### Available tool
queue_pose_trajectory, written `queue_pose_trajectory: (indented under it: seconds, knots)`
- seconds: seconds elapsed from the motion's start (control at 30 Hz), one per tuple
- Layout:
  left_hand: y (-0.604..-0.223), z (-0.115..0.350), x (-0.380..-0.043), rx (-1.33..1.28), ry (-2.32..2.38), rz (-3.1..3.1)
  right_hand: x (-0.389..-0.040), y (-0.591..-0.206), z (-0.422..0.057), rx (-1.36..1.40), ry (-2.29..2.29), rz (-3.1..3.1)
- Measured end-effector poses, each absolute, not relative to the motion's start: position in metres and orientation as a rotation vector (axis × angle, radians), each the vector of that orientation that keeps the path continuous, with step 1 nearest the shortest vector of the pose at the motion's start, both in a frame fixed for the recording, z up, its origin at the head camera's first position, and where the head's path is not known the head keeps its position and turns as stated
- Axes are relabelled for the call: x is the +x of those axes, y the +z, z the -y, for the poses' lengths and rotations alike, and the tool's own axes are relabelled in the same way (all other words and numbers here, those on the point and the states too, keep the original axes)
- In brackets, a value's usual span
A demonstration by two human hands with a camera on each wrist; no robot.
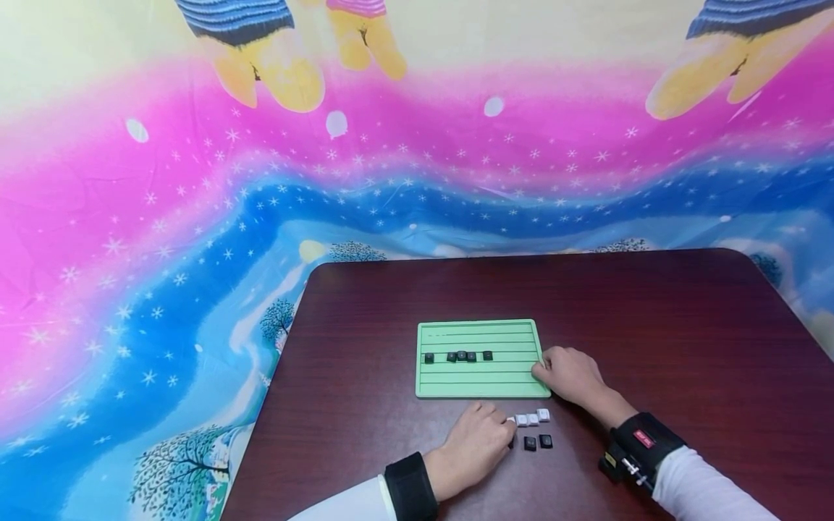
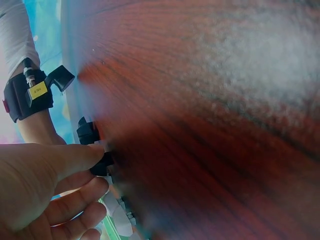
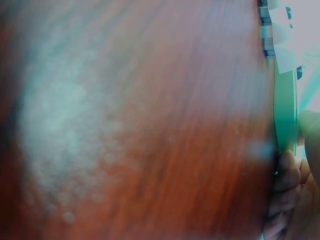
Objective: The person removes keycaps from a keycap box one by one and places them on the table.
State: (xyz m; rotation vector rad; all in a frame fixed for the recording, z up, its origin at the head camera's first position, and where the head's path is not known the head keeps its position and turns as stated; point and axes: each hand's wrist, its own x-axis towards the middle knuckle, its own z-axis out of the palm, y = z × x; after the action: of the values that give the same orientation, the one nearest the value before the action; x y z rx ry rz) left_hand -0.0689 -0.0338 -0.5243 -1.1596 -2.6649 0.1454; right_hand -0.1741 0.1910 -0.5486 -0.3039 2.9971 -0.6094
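Note:
My left hand (image 1: 476,443) is low over the table in front of the green board (image 1: 482,388). Between its thumb and a finger it pinches a black keycap (image 2: 103,165), mostly hidden by the hand in the head view. Two more black keycaps (image 1: 531,443) lie just to its right, and a row of white keycaps (image 1: 533,420) sits behind them. At the board's right edge, my right hand (image 1: 575,373) grips the rim, thumb on top and fingers curled along the side. Several black keycaps (image 1: 462,356) stand in a line across the ridged board.
The dark red-brown table (image 1: 365,311) has rounded far corners. A colourful printed cloth (image 1: 417,159) hangs behind and along its left side. Black wrist straps (image 1: 410,486) are on both arms, and a small camera device (image 1: 622,467) is attached at the right one.

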Motion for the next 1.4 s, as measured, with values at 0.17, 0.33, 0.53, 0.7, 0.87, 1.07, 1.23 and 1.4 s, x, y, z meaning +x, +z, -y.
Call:
queue_pose_trajectory:
  seconds: [0.17, 0.33, 0.53, 0.7, 0.87, 1.07, 1.23, 1.4]
  knots:
    - [-0.524, 0.035, -0.069, -1.167, 0.101, 2.694, -0.174, -0.548, -0.19, -0.309, -0.61, -2.987]
    - [-0.519, 0.037, -0.073, -1.156, 0.019, 2.71, -0.175, -0.547, -0.19, -0.317, -0.625, -2.979]
    - [-0.512, 0.04, -0.079, -1.097, -0.017, 2.676, -0.175, -0.546, -0.189, -0.328, -0.638, -2.969]
    - [-0.503, 0.038, -0.088, -1.036, -0.022, 2.624, -0.176, -0.547, -0.19, -0.322, -0.635, -2.974]
    - [-0.494, 0.035, -0.096, -1.007, -0.004, 2.599, -0.175, -0.548, -0.191, -0.311, -0.632, -2.973]
    - [-0.491, 0.035, -0.103, -1.012, 0.037, 2.602, -0.173, -0.55, -0.191, -0.312, -0.633, -2.974]
    - [-0.494, 0.038, -0.114, -0.977, 0.038, 2.635, -0.175, -0.549, -0.191, -0.314, -0.633, -2.971]
    - [-0.498, 0.042, -0.124, -0.936, 0.044, 2.68, -0.176, -0.546, -0.192, -0.318, -0.651, -2.941]
